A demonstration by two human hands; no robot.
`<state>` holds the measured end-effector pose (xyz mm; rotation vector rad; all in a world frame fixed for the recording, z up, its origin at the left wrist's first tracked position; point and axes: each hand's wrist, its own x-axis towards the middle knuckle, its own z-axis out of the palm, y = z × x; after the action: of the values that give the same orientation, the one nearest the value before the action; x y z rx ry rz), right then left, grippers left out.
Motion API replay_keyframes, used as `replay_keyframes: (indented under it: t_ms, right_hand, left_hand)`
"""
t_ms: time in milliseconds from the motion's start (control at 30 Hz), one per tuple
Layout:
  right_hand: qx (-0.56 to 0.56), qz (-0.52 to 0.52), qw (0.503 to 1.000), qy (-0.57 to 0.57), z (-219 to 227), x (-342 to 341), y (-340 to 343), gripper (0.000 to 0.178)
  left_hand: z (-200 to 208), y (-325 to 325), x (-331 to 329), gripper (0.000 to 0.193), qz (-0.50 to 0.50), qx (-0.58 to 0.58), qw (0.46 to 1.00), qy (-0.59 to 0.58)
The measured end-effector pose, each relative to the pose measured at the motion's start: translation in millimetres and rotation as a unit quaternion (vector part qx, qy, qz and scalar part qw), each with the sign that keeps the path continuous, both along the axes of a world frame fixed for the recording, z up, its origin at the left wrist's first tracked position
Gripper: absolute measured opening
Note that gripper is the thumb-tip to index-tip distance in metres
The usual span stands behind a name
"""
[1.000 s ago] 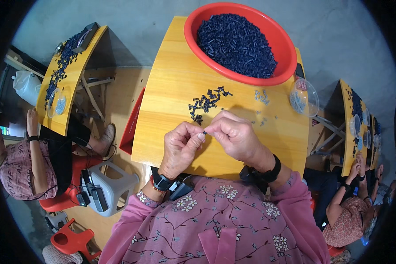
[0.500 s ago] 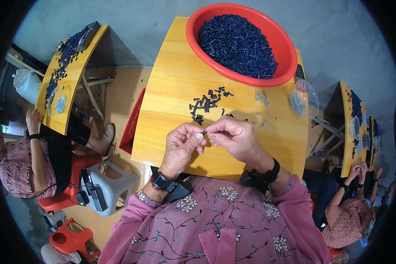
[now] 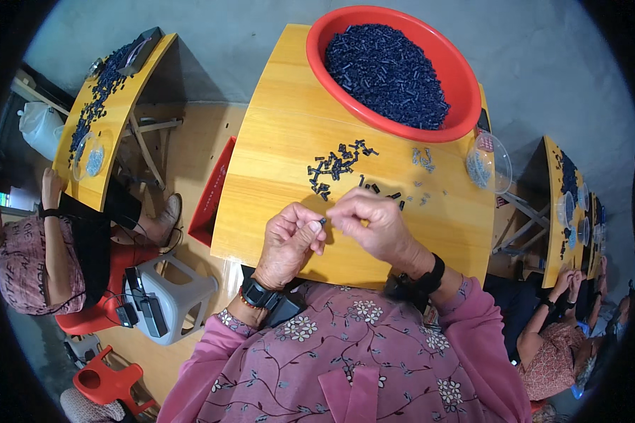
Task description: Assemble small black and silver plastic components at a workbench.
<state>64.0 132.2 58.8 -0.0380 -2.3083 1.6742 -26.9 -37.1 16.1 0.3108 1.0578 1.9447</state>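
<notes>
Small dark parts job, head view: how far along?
Done: nothing clearly finished shows. In hand: left hand and right hand pinch one small dark part. Left: loose dark pieces on the yellow wooden table, heaped round red plastic basin.

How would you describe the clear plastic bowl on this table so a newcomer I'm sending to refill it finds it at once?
Start at the yellow wooden table in front of the person in the pink floral top, and find the big red basin of dark parts at its far end. Just right of the basin, at the table's right edge, sits the clear plastic bowl. It alone is see-through and holds small pale grey pieces, not dark ones.
</notes>
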Motion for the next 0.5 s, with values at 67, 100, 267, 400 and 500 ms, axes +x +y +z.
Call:
replay_keyframes:
  t_ms: [67,100,267,400,500]
  right_hand:
    - [0.020,-0.108,0.994,-0.012,-4.8,-8.9,4.7,0.007]
    - [0.071,-0.128,0.989,0.014,-11.6,-15.3,8.5,0.008]
    - [0.151,-0.066,0.986,-0.014,-20.0,-27.5,4.3,0.011]
    - [0.209,-0.054,0.975,-0.059,-21.7,-30.5,-0.1,0.014]
    - [0.226,-0.050,0.971,-0.059,-20.7,-31.4,-0.7,0.012]
  left_hand:
    - [0.2,-2.6,-6.1,0.007,0.029,0.001,1.000,0.011]
    - [-0.1,-3.5,-8.9,0.006,0.055,0.001,0.998,0.023]
    - [-9.9,-8.1,-15.4,0.007,0.114,0.001,0.992,0.049]
    - [-10.3,-8.5,-16.6,0.007,0.118,0.004,0.992,0.050]
    - [-9.7,-7.8,-17.8,0.007,0.115,0.004,0.992,0.047]
